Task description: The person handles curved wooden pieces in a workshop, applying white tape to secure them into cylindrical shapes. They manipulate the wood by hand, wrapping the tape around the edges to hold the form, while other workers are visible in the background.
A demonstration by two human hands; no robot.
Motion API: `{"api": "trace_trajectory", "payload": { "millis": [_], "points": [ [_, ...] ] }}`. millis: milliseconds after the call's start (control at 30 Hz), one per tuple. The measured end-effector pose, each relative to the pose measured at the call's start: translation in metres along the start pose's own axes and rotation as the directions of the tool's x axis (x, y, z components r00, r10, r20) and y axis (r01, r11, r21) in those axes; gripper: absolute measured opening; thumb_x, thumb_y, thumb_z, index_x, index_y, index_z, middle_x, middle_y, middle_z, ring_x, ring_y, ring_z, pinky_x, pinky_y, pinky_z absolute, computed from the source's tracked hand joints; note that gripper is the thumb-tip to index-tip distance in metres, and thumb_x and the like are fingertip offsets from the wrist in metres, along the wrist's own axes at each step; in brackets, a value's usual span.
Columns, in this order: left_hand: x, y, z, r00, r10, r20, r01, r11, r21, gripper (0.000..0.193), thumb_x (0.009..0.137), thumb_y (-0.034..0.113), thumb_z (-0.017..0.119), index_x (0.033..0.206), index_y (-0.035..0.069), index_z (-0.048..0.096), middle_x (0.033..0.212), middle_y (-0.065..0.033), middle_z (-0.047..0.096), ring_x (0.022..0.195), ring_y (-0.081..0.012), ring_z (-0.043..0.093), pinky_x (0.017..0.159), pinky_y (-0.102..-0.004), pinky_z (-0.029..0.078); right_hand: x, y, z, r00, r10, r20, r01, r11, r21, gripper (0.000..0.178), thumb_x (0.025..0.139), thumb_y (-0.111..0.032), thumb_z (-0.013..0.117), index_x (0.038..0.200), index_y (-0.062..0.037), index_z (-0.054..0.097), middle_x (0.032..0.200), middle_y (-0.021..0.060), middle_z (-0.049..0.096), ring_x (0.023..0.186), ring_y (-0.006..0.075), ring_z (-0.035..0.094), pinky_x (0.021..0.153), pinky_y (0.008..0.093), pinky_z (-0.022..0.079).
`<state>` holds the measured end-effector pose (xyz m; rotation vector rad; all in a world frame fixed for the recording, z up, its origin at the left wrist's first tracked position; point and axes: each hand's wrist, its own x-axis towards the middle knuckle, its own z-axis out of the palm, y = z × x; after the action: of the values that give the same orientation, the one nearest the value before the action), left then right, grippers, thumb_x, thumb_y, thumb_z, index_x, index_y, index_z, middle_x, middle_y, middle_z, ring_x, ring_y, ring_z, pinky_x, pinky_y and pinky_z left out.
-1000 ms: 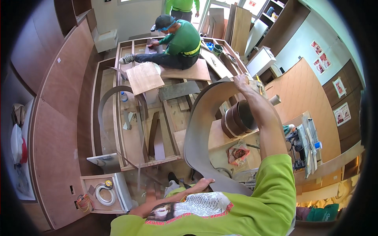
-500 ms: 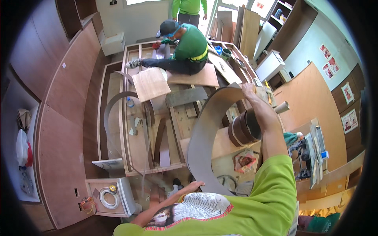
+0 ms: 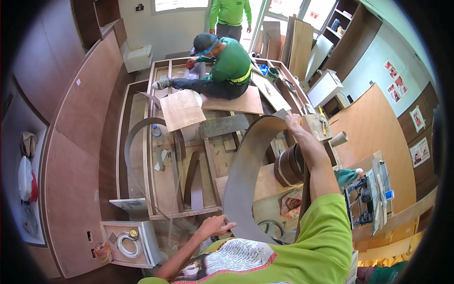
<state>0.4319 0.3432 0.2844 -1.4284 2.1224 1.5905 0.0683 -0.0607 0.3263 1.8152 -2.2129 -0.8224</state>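
A wide, flexible grey-brown laminate strip (image 3: 239, 189) bends in a tall loop in front of me, its lower part close to my shirt. With my right arm stretched out, my right hand (image 3: 294, 122) grips the strip's edge at the top of the loop. Lower down, my left hand (image 3: 215, 227) is at the strip's left edge, fingers curled and fingertips on its margin. Behind my right forearm, a dark brown coil of strip material (image 3: 289, 166) sits on a wooden board (image 3: 265, 189).
A low wooden frame (image 3: 151, 189) with cross pieces fills the middle. A co-worker in green (image 3: 231, 66) sits on it; another person (image 3: 230, 14) stands behind. At lower left is a white cabinet (image 3: 151, 241) with a cable coil. A thin loose strip (image 3: 128, 142) arcs over the frame.
My left hand has shifted left along the strip's edge and its fingers have curled more. My right hand keeps its hold, appearing slightly lower as the view tilts up.
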Motion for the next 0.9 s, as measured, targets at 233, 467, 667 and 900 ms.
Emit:
{"api": "trace_trajectory", "payload": {
  "millis": [233, 467, 667, 900],
  "points": [
    [-0.030, 0.119, -0.033, 0.745, 0.667, 0.025, -0.659, 0.740, -0.134, 0.056, 0.093, 0.043, 0.058, 0.130, 0.003, 0.050, 0.114, -0.0233, 0.062, 0.105, -0.0398, 0.060, 0.090, -0.0456, 0.048, 0.001, -0.019, 0.034, 0.999, -0.033, -0.012, 0.033, 0.998, 0.056, 0.019, 0.083, -0.016, 0.063, 0.096, -0.0097, 0.075, 0.103, 0.0086, 0.072, 0.089, 0.0312, 0.070, 0.057, 0.0587, 0.056],
    [-0.012, 0.128, 0.029, 0.642, 0.566, 0.517, -0.652, 0.758, -0.021, 0.048, 0.087, 0.025, 0.060, 0.129, 0.001, 0.050, 0.114, -0.0239, 0.063, 0.106, -0.0410, 0.060, 0.088, -0.0472, 0.048, -0.015, -0.032, 0.051, 0.997, 0.021, -0.073, -0.007, 0.984, 0.178, 0.022, 0.086, -0.016, 0.059, 0.100, -0.0081, 0.073, 0.105, 0.0105, 0.072, 0.094, 0.0317, 0.070, 0.064, 0.0593, 0.056],
    [-0.016, 0.118, 0.049, 0.703, 0.537, 0.466, -0.623, 0.781, 0.039, 0.032, 0.085, 0.015, 0.058, 0.113, 0.000, 0.059, 0.102, -0.0212, 0.067, 0.097, -0.0401, 0.064, 0.080, -0.0484, 0.051, -0.025, -0.038, 0.070, 0.985, 0.096, -0.144, -0.045, 0.946, 0.321, 0.024, 0.089, -0.015, 0.055, 0.103, -0.0068, 0.072, 0.107, 0.0121, 0.071, 0.097, 0.0321, 0.069, 0.069, 0.0598, 0.056],
    [-0.003, 0.132, 0.065, 0.695, 0.401, 0.597, -0.593, 0.789, 0.162, 0.040, 0.090, 0.024, 0.057, 0.124, 0.004, 0.054, 0.111, -0.0234, 0.063, 0.106, -0.0420, 0.060, 0.088, -0.0487, 0.049, -0.018, -0.006, 0.114, 0.993, 0.099, -0.069, -0.062, 0.910, 0.411, 0.028, 0.093, -0.014, 0.046, 0.112, -0.0051, 0.064, 0.116, 0.0168, 0.067, 0.109, 0.0373, 0.064, 0.082, 0.0647, 0.050]
  ]
}}
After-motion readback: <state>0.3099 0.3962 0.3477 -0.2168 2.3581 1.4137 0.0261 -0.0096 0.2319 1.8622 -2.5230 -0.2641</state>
